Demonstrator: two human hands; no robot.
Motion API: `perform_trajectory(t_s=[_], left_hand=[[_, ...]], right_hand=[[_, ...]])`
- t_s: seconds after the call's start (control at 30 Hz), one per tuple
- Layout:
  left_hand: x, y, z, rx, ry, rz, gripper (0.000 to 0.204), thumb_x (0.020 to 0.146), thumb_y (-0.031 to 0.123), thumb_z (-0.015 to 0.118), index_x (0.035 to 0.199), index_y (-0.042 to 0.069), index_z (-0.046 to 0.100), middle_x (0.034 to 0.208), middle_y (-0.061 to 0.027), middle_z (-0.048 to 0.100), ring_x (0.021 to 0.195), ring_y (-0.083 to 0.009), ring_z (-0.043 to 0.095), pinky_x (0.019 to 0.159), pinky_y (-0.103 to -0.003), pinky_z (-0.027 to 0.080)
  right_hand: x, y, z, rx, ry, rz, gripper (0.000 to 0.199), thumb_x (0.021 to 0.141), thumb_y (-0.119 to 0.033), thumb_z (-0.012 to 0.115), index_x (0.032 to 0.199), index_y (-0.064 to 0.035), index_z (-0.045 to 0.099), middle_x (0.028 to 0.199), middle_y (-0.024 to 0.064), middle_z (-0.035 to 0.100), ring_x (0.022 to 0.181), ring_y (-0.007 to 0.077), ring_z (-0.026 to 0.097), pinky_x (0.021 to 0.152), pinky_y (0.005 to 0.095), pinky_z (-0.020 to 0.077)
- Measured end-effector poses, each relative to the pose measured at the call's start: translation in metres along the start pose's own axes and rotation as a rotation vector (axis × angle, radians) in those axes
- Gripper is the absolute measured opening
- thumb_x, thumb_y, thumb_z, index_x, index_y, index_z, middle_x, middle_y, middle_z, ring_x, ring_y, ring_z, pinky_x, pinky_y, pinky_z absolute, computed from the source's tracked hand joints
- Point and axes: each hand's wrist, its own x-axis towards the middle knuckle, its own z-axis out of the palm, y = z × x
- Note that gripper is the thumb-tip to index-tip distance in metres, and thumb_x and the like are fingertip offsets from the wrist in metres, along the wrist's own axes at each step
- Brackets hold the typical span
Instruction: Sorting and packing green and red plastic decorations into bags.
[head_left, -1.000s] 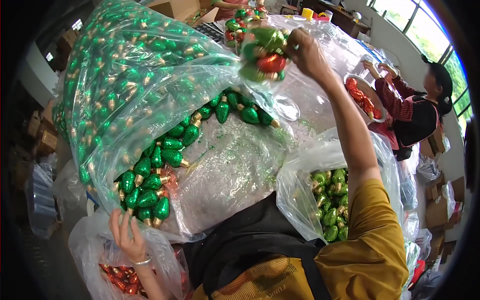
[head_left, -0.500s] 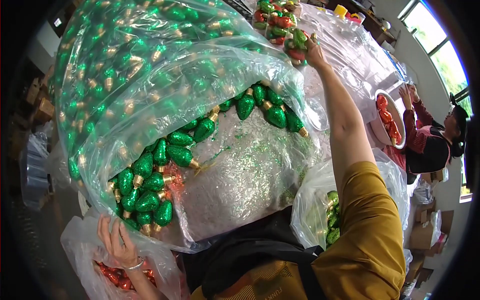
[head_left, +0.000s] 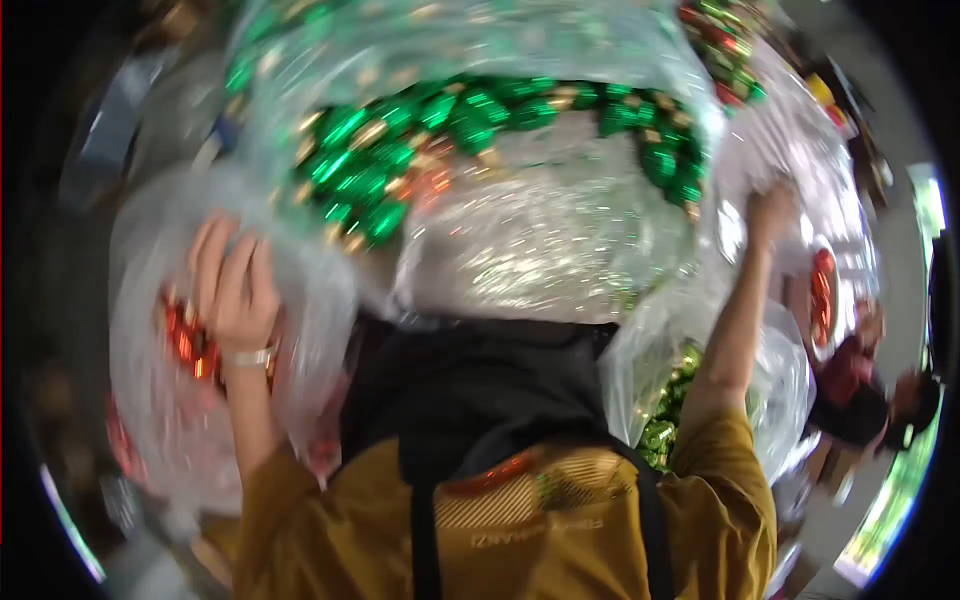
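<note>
Blurry frame, the person's head tipped down over a heap of clear plastic bags. Left hand point(head_left: 235, 290) lies flat with its fingers spread and extended, pressed on the clear bag of red ornaments point(head_left: 185, 345); the red pieces show just under and left of the palm, and a thin bracelet sits on the wrist below. Right hand point(head_left: 770, 212) is raised at the end of a straight arm, against the side of the big clear bag of green ornaments point(head_left: 460, 140); too blurred to tell whether its fingers are pinched on the plastic or loose. That big bag fills the space between the two hands and above them, with green bulb-shaped pieces with gold caps banked in an arc along its fold. Below the right forearm, beside the elbow, a smaller bag of green ornaments point(head_left: 665, 410). Right of the right hand, red pieces in more plastic point(head_left: 822, 295). Further right and lower, another person in a dark red top point(head_left: 860, 390). The wearer has a mustard shirt and dark apron straps.
</note>
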Motion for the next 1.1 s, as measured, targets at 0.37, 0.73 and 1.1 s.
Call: perform_trajectory(t_s=[0.37,0.73,1.1], left_hand=[[-0.184,-0.112,-0.123,0.006,0.007,-1.073,0.019,0.083,0.013,0.064,0.095,-0.001,0.065,0.099,-0.0137,0.064,0.089,-0.0269,0.061,0.079,-0.032,0.048],[-0.212,-0.198,-0.013,0.712,-0.405,-0.569,0.064,0.076,0.021,0.065,0.131,-0.001,0.040,0.111,-0.0240,0.059,0.105,-0.0380,0.056,0.093,-0.042,0.043],[-0.228,-0.293,0.047,0.059,-0.670,-1.079,0.048,0.087,0.035,0.048,0.124,0.004,0.047,0.122,-0.0282,0.050,0.112,-0.0399,0.050,0.095,-0.046,0.040]], right_hand=[[-0.004,0.019,-0.055,0.617,-0.088,-0.218,0.017,0.081,-0.019,0.067,0.085,-0.0036,0.063,0.072,0.0152,0.064,0.064,0.0303,0.061,0.060,0.0408,0.0450],[-0.171,-0.143,-0.331,0.891,-0.529,-1.049,0.016,0.075,-0.009,0.067,0.087,-0.0027,0.059,0.074,0.0161,0.062,0.066,0.0318,0.061,0.059,0.0387,0.0471],[-0.187,-0.173,-0.334,0.902,-0.350,-1.116,0.036,0.076,-0.024,0.070,0.102,-0.0030,0.057,0.091,0.0144,0.058,0.090,0.0329,0.054,0.086,0.0399,0.0382]])
